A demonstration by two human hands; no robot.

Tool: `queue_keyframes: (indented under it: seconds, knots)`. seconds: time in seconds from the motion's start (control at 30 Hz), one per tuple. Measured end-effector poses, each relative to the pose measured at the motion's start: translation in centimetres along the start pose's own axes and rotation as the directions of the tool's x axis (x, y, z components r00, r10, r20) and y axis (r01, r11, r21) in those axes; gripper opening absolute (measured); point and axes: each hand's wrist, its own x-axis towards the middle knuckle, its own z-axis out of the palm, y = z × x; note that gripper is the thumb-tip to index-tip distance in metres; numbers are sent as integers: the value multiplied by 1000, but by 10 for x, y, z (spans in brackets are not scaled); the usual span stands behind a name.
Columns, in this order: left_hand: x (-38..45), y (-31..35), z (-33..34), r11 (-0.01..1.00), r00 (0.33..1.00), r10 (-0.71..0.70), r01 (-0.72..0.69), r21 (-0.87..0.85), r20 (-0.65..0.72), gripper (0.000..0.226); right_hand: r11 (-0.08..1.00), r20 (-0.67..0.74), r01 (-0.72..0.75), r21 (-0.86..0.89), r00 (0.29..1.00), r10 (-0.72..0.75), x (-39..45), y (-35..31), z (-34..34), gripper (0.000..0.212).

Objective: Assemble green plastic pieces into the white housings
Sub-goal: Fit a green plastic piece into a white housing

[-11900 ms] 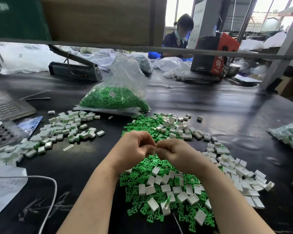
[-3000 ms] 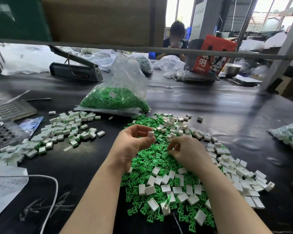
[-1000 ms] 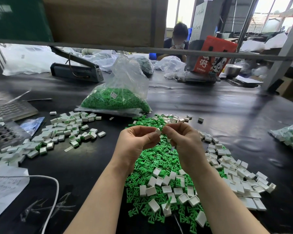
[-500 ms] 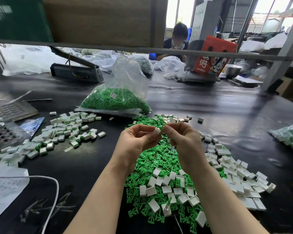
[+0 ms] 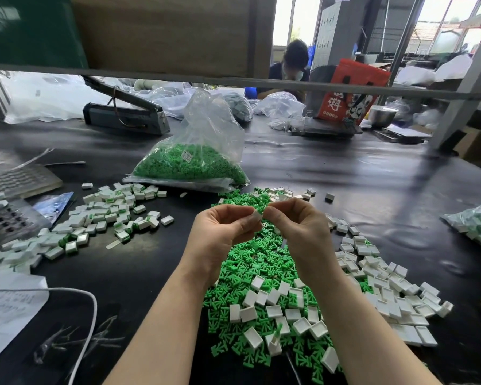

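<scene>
Both hands (image 5: 228, 229) raised, fingertips pinching white housing (image 5: 256, 216)

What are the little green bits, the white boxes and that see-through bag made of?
The green bits look like hard moulded plastic: bright, even colour and identical shapes. The white boxes seem to be plastic too: smooth, slightly shiny, thin-walled and hollow. The see-through bag looks like thin soft plastic film: crinkled, glossy, with green pieces showing through. The picture cannot tell the exact plastics.

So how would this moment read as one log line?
left hand: holds white housing | right hand: pushes green piece in | step: joining
</scene>
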Motion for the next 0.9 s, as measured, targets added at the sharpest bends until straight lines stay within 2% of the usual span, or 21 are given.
queue_keyframes:
  seconds: [0.13, 0.33, 0.5, 0.7, 0.77, 0.9]
  knots:
    - [1, 0, 0, 1000, 1000, 18, -17, 26, -7, 27, 999, -11, 14, -30, 1000, -14, 0, 1, 0, 6]
    - [-1, 0, -1, 991, 997, 62, -57, 119, -37, 28, 989, 48, 43, -144, 998, -37, 1, 0, -1, 7]
    - [2, -2, -3, 968, 993, 111, -100, 232, -33, 12, 968, 96, 79, -236, 994, -58, 2, 1, -5, 5]
    - [5, -5, -7, 950, 993, 114, -117, 290, 30, 9, 840, 287, 97, -533, 955, 72, 2, 4, -11, 24]
    - [6, -7, -9, 939, 994, 94, -108, 325, 56, 9, 821, 325, 101, -563, 939, 107, 1, 3, -12, 31]
    - [6, -8, -12, 903, 992, 32, -82, 422, 124, 6, 812, 372, 149, -564, 924, 88, 1, 1, -13, 31]
